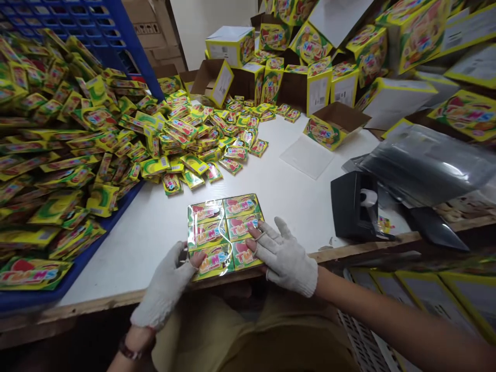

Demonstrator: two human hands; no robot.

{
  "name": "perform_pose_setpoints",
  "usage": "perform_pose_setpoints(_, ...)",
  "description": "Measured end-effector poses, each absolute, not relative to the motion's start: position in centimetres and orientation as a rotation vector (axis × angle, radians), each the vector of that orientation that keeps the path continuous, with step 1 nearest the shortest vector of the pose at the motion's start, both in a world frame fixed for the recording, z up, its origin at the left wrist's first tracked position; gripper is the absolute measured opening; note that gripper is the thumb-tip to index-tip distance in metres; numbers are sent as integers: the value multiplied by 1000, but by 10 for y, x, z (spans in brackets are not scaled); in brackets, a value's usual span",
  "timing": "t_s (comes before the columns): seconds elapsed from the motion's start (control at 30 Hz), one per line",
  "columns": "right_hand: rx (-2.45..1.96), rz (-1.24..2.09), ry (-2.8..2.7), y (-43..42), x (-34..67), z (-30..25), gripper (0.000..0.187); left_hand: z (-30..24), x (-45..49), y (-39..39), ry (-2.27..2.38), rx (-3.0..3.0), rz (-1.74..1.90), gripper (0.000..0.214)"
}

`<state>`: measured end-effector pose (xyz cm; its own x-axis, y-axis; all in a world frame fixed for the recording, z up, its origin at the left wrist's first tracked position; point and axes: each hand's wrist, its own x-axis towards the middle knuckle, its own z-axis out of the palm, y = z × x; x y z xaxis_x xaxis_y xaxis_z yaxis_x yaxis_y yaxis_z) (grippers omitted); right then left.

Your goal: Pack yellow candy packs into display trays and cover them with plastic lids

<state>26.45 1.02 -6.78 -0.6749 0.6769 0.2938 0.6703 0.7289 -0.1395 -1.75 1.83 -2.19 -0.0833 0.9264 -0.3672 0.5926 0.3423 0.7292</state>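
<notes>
At the table's front edge lies a flat, clear-wrapped pack of small boxes [227, 235], green and yellow with colourful lettering, set in two columns. My left hand [165, 284], in a white glove with bare fingertips, grips its lower left corner, thumb on top. My right hand [289, 258], gloved the same way, holds the right side, with fingertips on the film and a finger spread off to the back. What its thumb does under the edge is partly hidden. Beyond the pack spreads a heap of loose small boxes [186, 132].
A blue crate [132, 206] on the left spills over with small boxes. A black tape dispenser [351, 204] stands right, beside clear plastic bags [430, 160]. One plastic sheet [308, 156] lies flat on the white table [277, 191]. Display cartons [320, 85] pile up behind.
</notes>
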Motion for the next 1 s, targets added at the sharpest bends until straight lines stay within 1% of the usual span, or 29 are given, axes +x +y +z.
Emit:
perform_pose_setpoints(0.1,-1020,-59,-2606,28,269,-64,53,-29,-3,12,1743,1099,676,62)
perform_pose_setpoints(0.2,-927,-164,-2624,53,272,-64,46,-37,15,23,1713,978,815,55)
perform_pose_setpoints(0.33,-732,-232,-2677,80,271,-66,46,-43,25,38,1404,685,898,44)
perform_pose_setpoints(0.47,-713,-210,-2675,86,270,-67,47,-44,24,35,1252,443,938,32)
perform_pose_setpoints(0.7,-739,-150,-2652,79,265,-65,45,-41,26,23,1282,561,900,35)
perform_pose_setpoints(0.87,-733,-148,-2700,72,245,-63,45,-55,28,18,1183,521,1027,30)
perform_pose_setpoints(1.0,-673,-111,-2705,67,225,-64,42,-67,30,15,1114,507,1035,29)
